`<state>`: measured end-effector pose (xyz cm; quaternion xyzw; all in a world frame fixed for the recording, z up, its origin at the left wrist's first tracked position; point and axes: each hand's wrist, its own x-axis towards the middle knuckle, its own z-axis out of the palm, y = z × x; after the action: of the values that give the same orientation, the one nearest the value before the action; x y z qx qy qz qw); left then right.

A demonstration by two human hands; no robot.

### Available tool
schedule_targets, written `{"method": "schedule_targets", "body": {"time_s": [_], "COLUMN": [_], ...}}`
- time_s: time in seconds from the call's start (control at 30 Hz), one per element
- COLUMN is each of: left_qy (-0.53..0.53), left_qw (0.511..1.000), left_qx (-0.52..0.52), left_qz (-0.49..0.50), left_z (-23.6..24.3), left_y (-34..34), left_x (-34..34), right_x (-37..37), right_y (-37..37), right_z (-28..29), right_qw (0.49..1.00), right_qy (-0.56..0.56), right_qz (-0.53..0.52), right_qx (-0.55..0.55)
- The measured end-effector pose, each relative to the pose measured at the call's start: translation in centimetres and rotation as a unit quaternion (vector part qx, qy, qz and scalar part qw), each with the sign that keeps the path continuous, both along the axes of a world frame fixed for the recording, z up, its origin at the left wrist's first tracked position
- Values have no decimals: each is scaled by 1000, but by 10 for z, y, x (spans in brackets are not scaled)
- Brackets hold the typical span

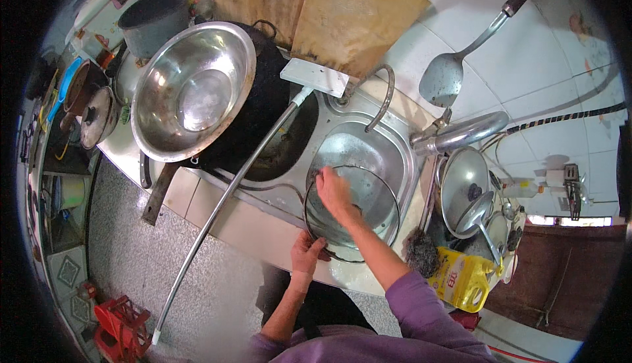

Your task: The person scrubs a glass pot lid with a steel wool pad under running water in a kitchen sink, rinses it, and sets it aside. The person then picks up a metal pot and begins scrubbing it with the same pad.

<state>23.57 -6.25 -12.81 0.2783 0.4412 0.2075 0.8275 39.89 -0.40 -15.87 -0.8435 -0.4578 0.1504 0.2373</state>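
A round clear glass lid [370, 213] with a metal rim is tilted over the front of the steel sink [405, 140]. My left hand [307, 255] grips the lid's near left edge, thumb and fingers closed on the rim. Against the lid's left part lies my right hand [334, 195], its fingers curled and blurred by motion. Whatever it holds, if anything, is hidden. Behind the lid, a curved hose [386, 93] hangs into the basin. The thick metal faucet [461, 134] reaches out at the right.
A squeegee-like pole [227, 195] leans across the counter at left. Beside it, a large steel bowl [197, 93] rests on a black wok [263, 116]. To the right are a scouring pad [421, 252], a yellow jug [461, 281] and another lid [464, 185]. A spatula [442, 78] hangs on the wall.
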Motion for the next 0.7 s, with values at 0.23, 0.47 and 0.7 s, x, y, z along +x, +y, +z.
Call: {"method": "schedule_targets", "body": {"time_s": [0.23,0.47,0.7], "left_qy": [-11,-11,-14], "left_qw": [999,999,999], "left_qx": [-33,-34,-30], "left_qz": [-6,26,18], "left_z": [3,13,-13], "left_y": [-20,-15,-12], "left_x": [4,4,1], "right_x": [-2,-41,-34], "right_y": [-27,-47,-50], "right_z": [-7,13,18], "right_qw": [999,999,996], "right_qy": [-42,24,42], "right_qz": [-17,20,66], "right_qx": [-25,15,47]}}
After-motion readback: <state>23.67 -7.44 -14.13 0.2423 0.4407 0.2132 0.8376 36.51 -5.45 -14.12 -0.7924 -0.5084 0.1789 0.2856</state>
